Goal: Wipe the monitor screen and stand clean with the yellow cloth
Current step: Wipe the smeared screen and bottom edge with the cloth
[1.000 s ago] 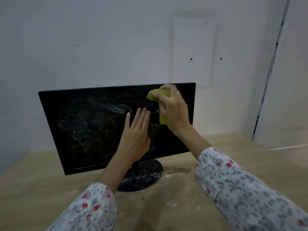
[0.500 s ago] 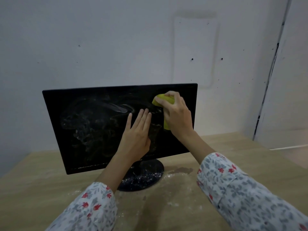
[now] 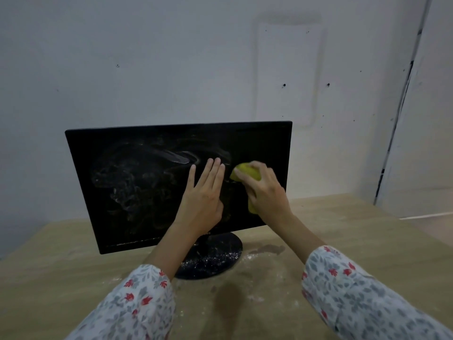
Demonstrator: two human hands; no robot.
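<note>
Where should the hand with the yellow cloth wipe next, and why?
Probably leftward across the screen. The right hand presses the yellow cloth on the right part of the monitor screen, which looks dark and clean there, while whitish smears cover the middle and left. The left hand lies flat on the glass, steadying it.

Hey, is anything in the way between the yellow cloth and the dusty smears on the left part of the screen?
Yes. The left hand lies flat on the screen, directly left of the yellow cloth that the right hand presses there. A leftward wipe would meet those fingers before reaching the smears.
</note>
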